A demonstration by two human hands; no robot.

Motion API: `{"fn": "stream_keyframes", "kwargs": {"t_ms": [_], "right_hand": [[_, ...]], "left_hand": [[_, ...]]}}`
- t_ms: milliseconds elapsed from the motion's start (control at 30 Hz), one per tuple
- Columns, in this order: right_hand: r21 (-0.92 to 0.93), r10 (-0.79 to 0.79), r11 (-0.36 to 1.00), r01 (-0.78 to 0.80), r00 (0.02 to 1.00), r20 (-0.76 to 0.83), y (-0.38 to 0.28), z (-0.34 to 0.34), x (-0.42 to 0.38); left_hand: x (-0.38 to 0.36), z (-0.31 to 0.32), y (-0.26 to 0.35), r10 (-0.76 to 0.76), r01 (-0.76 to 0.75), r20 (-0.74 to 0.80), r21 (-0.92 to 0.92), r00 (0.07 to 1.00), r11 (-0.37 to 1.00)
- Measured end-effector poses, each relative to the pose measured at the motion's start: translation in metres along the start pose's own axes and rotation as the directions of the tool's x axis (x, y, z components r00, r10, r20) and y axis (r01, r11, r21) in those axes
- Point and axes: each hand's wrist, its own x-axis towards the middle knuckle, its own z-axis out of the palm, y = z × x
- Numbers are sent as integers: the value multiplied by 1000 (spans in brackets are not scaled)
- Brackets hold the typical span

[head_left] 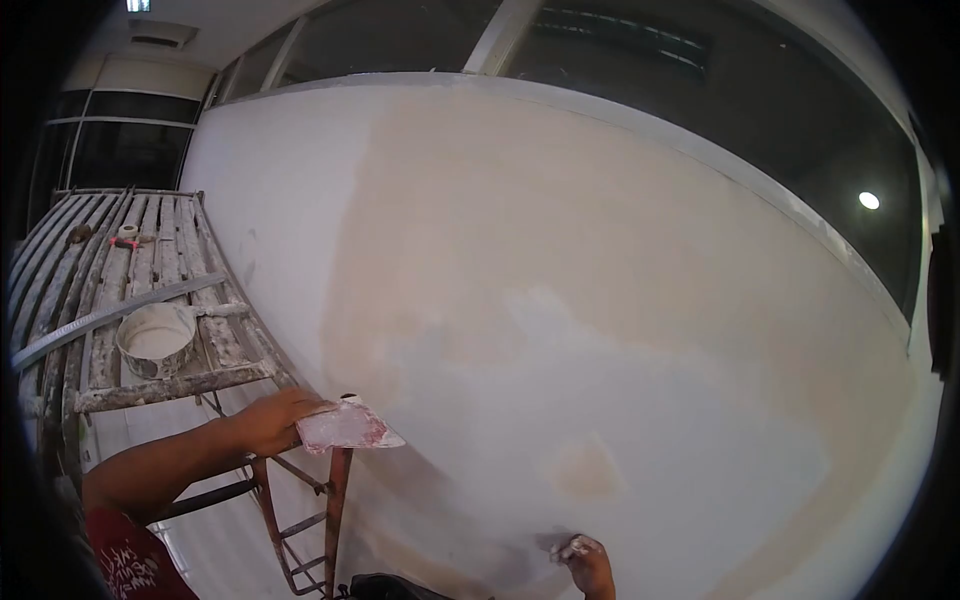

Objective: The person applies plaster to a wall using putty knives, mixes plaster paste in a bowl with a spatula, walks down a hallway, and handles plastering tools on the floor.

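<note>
My left hand [272, 422] is closed around the edge of a flat scraper [348, 428], whose red face is smeared with white putty. It is held out beside the wall, above a rusty ladder-like frame. Low at the bottom of the view, my right hand [588, 562] is close to the wall [640, 440], its curled fingers daubed with white. Whether something sits in those fingers I cannot make out. Damp-looking beige patches and paler white areas cover the wall.
On the left, a slatted scaffold platform [100, 372] carries a round tub of putty [158, 338], a long metal straightedge [110, 318] and a red-handled tool [126, 243]. The scaffold's rusty end frame [335, 500] stands below my left hand. Dark windows [720, 90] run above the wall.
</note>
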Motion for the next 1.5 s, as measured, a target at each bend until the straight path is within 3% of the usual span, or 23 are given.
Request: {"fn": "stream_keyframes", "kwargs": {"t_ms": [33, 67, 167, 300, 333, 433, 567, 667, 733, 767, 833, 900, 967, 1067, 1167, 1267, 1333, 1367, 1400, 1433, 1467, 1500], "right_hand": [[53, -69, 996, 69, 998, -5, 0, 1, 4], [-16, -84, 996, 83, 994, -67, -1, 2, -1], [104, -80, 992, 65, 985, 152, -41, 41, -9], [71, -197, 980, 185, 946, 258, -49, 37, -2], [-11, -98, 995, 99, 993, 67, -37, 17, 2], [-225, -124, 972, 62, 954, -272, -25, 18, 13], [-175, -186, 968, 180, 982, -15, -36, 35, 4], [-228, -290, 928, 295, 955, 56, -28, 1, 7], [-296, -146, 953, 69, 959, -245, -36, 19, 12], [-294, -70, 954, -55, 915, -397, -38, 29, 10], [-215, 10, 973, -87, 942, -335, -43, 38, -5], [-219, -44, 976, -2, 977, -208, -43, 38, -9], [-293, -194, 940, 176, 980, -35, -37, 28, -16], [-339, -222, 931, 136, 948, -229, -40, 17, -15], [-256, -13, 958, -130, 873, -488, -68, 53, -8], [-504, -67, 860, -80, 961, -267, -26, -14, -18], [-396, -217, 909, 129, 958, -186, -67, 63, -16], [-419, -152, 905, 76, 977, -152, -77, 64, -19], [-371, -94, 926, -67, 912, -400, -53, 57, -12], [-389, -16, 919, -58, 982, -186, -55, 28, -16], [-354, -147, 924, 142, 989, 13, -58, 20, -24], [-180, -252, 942, 285, 950, 184, -72, 31, -24]], "left_hand": [[0, -1, -2, 17, -17, 2, -1, 1000, 1000], [2, -3, -5, 33, -33, -4, 4, 999, 999], [-2, -2, -8, 36, -36, -30, 6, 999, 999], [-1, -6, -3, 46, -46, -20, -13, 999, 999], [0, -2, -9, 28, -29, -7, -24, 1000, 999], [3, -3, -3, 24, -23, 18, -67, 1000, 997], [2, -8, 3, 25, -26, -16, -53, 1000, 998], [4, -6, -1, 7, -6, 28, -35, 1000, 999], [5, -8, 4, 23, -23, 6, -46, 1000, 999], [5, -7, 5, 29, -29, 4, -52, 1000, 998], [8, -5, 2, -29, 38, 109, -78, 994, 996], [16, -8, -1, -43, 48, 134, -36, 990, 998], [15, -7, 7, -10, 6, 96, 39, 995, 999], [13, -11, 21, 60, -60, -10, 12, 998, 998], [14, -8, 14, 106, -107, -15, -17, 994, 994], [17, -12, 18, 80, -79, 51, -28, 995, 996], [7, -12, 10, 18, -19, 66, 14, 998, 1000], [3, -9, 3, 35, -37, 52, 28, 998, 999], [0, -7, -3, 54, -55, 40, 42, 998, 998], [1, -8, -2, -4, -1, 59, 74, 998, 997], [0, -10, 5, -53, 44, 82, 104, 995, 994], [-2, -10, 14, -86, 74, 79, 142, 993, 987]]}}
